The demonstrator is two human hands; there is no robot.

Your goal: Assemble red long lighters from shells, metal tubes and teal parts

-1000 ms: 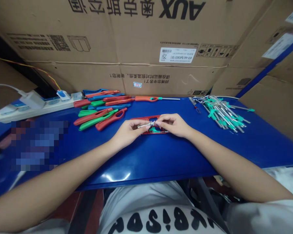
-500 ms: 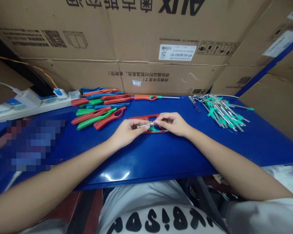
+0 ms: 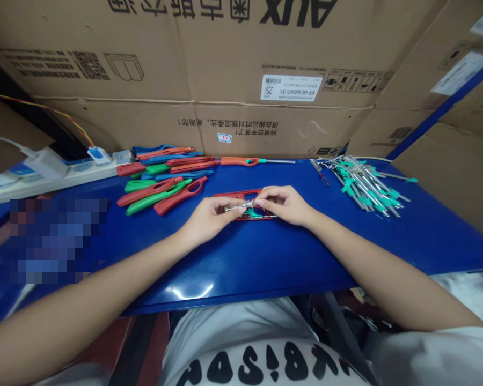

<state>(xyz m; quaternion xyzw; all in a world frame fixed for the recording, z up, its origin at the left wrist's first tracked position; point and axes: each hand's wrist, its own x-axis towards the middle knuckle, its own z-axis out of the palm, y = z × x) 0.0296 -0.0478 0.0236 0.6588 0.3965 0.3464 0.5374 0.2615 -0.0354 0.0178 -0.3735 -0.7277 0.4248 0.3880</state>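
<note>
My left hand [image 3: 205, 221] is closed, thumb and fingers pinching a small clear and silvery fuel tank [image 3: 237, 207], which points to the right. At the tank's right end my right hand [image 3: 286, 205] is closed in a pinch; a bit of thin red wire seems to show at the fingertips, but what they grip is too small to make out. Under both hands lie red lighter shell halves [image 3: 230, 193] on the table. A green trigger piece [image 3: 251, 213] and a thin metal rod show in the near shell, partly hidden by the fingers.
Several coloured lighter casings [image 3: 161, 195] are piled at the left. An orange lighter [image 3: 241, 161] with a metal tube lies behind my hands. Metal tubes with green parts [image 3: 370, 185] lie at the right. A power strip [image 3: 80, 170] and cardboard [image 3: 145, 123] border the blue table [image 3: 265, 262].
Both hands stay in almost the same place, fingertips together at the small tank. The whole view has shifted very slightly; nothing else has visibly moved.
</note>
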